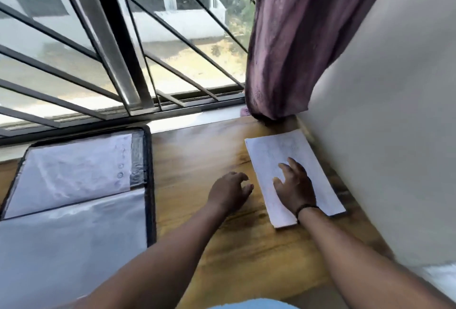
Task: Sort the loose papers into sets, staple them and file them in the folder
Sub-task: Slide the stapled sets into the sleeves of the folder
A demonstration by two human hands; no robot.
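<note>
Papers (276,158): white stack, faint writing on the top sheet, lying flat on wooden table (197,160) at right of centre of the frame, long edge running close beside pale wall (394,136).
Right hand (294,189): laid on the lower half of the stack, palm down, fingers spread and nearly straight, pressing the sheets; nothing gripped. Dark band (306,208) round the wrist.
Left hand (228,191): on the bare table just left of the stack's edge, fingers loosely curled, holding nothing; whether fingertips touch the paper cannot be told.
Folder (149,185): open, black-edged, lower left of the frame, well apart from the stack; white sheet with punched holes (74,170) in its upper clear pocket.
Window grille (98,49): dark bars, upper left.
Curtain (283,49): purple, upper centre-right, hem reaching the table's far corner.
</note>
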